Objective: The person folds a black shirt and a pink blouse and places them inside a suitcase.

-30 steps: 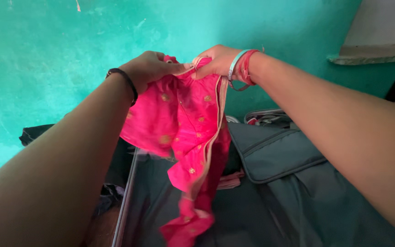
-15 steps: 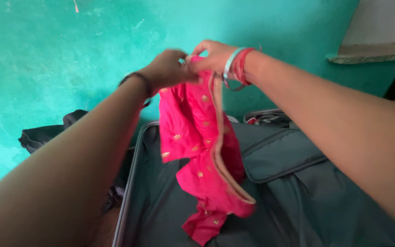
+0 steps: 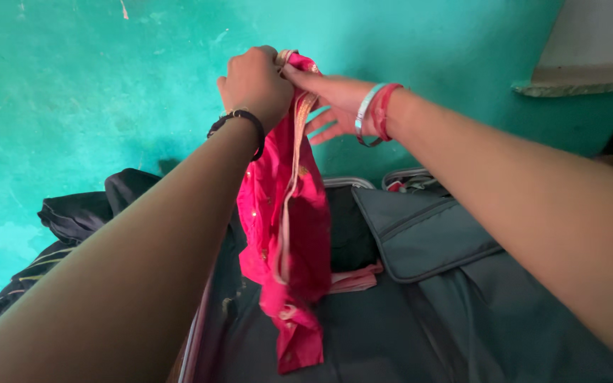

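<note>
Overhead, left hand fisted on pink garment, right hand pinching it — open grey suitcase below

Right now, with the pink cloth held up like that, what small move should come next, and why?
Probably lower the cloth onto the open suitcase. Both hands, left and right, pinch its top edge, it hangs folded lengthwise, and its tail already reaches the case.

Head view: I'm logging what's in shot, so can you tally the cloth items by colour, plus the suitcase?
Pink garment, held up by left hand and right hand: 1
Pale pink folded cloth: 1
Black clothing: 1 heap
Grey suitcase: 1
Total: 4
</note>
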